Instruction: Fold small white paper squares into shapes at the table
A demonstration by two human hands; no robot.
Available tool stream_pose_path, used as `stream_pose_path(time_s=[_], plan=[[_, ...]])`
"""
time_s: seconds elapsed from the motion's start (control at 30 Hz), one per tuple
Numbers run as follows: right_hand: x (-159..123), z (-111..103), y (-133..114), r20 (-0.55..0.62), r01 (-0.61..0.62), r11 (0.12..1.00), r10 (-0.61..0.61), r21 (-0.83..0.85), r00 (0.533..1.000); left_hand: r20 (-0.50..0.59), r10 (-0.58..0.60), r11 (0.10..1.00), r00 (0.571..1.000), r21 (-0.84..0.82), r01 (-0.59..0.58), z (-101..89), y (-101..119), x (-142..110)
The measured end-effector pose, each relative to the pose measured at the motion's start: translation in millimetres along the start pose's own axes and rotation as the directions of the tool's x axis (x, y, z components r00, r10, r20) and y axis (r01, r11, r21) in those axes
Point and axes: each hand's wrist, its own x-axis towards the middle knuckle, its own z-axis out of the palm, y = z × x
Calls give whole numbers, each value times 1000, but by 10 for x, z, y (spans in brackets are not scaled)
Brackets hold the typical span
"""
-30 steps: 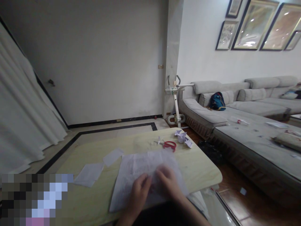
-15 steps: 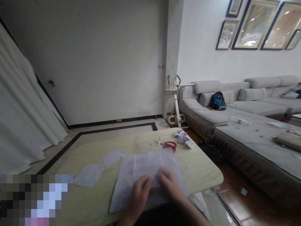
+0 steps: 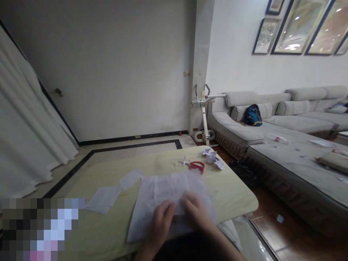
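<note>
So my left hand (image 3: 162,221) and right hand (image 3: 195,210) are resting over this big printed sheet (image 3: 160,192) on the tabletop (image 3: 231,192), fingers kinda curled, can't tell if they're pinching anything, and red-handled scissors (image 3: 197,166) are lying just beyond the sheet

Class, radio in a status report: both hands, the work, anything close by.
Left hand and right hand over printed sheet, grip unclear. Sheet spread on table. Red-handled scissors just beyond sheet, crumpled paper to their right.
</note>
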Motion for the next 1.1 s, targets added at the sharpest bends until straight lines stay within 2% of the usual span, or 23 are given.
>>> stream_pose_path(time_s=[0.2, 0.33, 0.57, 0.73, 0.9, 1.0, 1.1], plan=[[2, -5, -13, -51, 0, 1000, 0, -4, 999, 27, 2, 1000, 1000, -19, -1, 3, 54, -18], [17, 13, -19, -79, -1, 1000, 1, -1, 997, 19, 45, 998, 999, -40, -45, -10, 122, -33], [21, 16, 1, -80, 16, 999, -19, -39, 997, 168, 92, 996, 982, -34, -87, -16, 241, -61], [20, -4, 24, -51, 49, 998, -51, -38, 997, 87, 28, 999, 996, -37, -25, -7, 221, -53], [11, 13, 18, -41, 27, 1000, -27, 9, 999, 104, 89, 994, 991, -67, -82, -6, 257, -16], [-5, 22, 39, -39, 49, 995, -45, 85, 998, 8, 83, 994, 997, -77, -82, -22, 254, 5], [-23, 29, 69, 42, 89, 987, -95, 134, 995, -73, 81, 993, 994, -83, -87, -36, 235, 30]])
